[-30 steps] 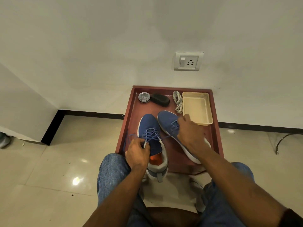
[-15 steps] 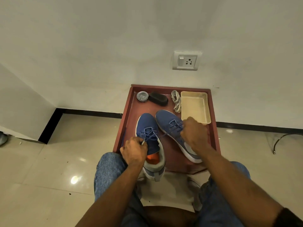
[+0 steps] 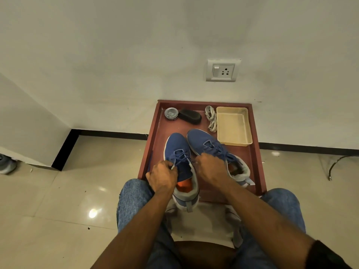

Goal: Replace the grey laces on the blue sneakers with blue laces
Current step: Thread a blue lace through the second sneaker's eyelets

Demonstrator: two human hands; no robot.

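Observation:
Two blue sneakers stand side by side on a dark red tray, both threaded with blue laces. The left sneaker overhangs the tray's near edge, its orange insole showing. My left hand grips a blue lace end with a white tip at that shoe's left side. My right hand is curled beside the same shoe's right eyelets and pinches the other lace end. The right sneaker lies just behind my right hand. A bundle of grey laces lies at the back of the tray.
A cream plastic basket sits in the tray's back right corner. A round polish tin and a black brush sit at the back left. The tray stands against a white wall with a socket. My knees flank the tray's near edge.
My right hand has moved left and nearer, from over the right sneaker to the right side of the left sneaker, drawing the lace in. My left hand stays on its lace end.

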